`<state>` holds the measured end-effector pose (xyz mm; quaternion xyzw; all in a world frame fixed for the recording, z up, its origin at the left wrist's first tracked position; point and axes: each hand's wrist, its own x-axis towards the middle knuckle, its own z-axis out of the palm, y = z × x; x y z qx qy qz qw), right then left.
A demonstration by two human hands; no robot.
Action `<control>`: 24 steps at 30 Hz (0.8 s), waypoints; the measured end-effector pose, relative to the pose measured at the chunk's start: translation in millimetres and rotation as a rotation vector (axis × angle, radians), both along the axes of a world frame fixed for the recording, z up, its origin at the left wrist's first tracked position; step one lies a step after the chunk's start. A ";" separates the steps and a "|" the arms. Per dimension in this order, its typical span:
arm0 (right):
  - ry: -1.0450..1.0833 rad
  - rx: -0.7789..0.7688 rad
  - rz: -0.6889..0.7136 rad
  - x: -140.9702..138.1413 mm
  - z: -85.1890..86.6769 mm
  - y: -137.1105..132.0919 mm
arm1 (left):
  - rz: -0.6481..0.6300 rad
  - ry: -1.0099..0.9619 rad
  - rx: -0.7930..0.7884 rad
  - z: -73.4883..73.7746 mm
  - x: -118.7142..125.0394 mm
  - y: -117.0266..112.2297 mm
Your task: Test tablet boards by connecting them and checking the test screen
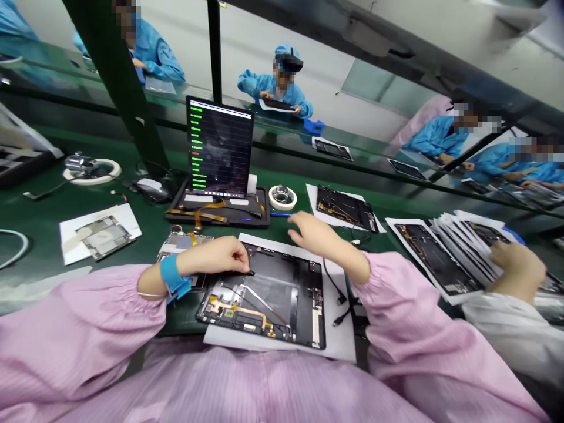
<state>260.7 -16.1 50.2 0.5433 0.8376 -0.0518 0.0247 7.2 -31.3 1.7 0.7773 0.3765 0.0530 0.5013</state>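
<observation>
An open black tablet housing (304, 273), with orange flex cables and small boards inside, lies on a white sheet (341, 329) in front of me. My left hand (231, 257) is at its upper left edge, fingers pinched together. A tiny dark piece shows at the fingertips, too small to name. Above the housing's far edge hovers my right hand (311, 230), thumb and fingers apart, nothing visible in it. Its fingertips are near a blue pen (281, 215) on the bench. A blue band circles my left wrist.
A monitor screen (220, 147) stands in a black tray (259, 214) behind the housing. Tape rolls, a mouse (152, 189), cables and another housing (346, 207) lie around. At right, another person's hand (517, 264) is at stacked housings on sheets (467, 247). Several people sit opposite.
</observation>
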 end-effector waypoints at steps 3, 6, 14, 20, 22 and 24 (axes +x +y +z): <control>0.108 -0.082 -0.020 7.9 -18.0 -32.1 | 0.052 0.002 0.033 0.6 -0.9 3.4; 0.239 -0.102 -0.052 11.3 -41.7 -41.4 | 0.182 -0.052 0.079 1.8 -3.9 9.4; 0.499 -0.093 -0.074 14.4 -57.9 -44.9 | 0.694 -0.341 0.281 16.3 -19.2 20.1; 1.269 0.105 -0.216 24.8 -33.3 -12.4 | 0.977 -0.533 0.235 24.2 -24.5 21.8; 1.433 0.299 -0.356 30.8 -11.6 23.1 | 0.942 -0.536 0.227 20.6 -22.2 23.2; 1.459 0.351 -0.454 38.5 10.9 68.6 | 0.882 -0.500 0.271 15.4 -18.8 24.3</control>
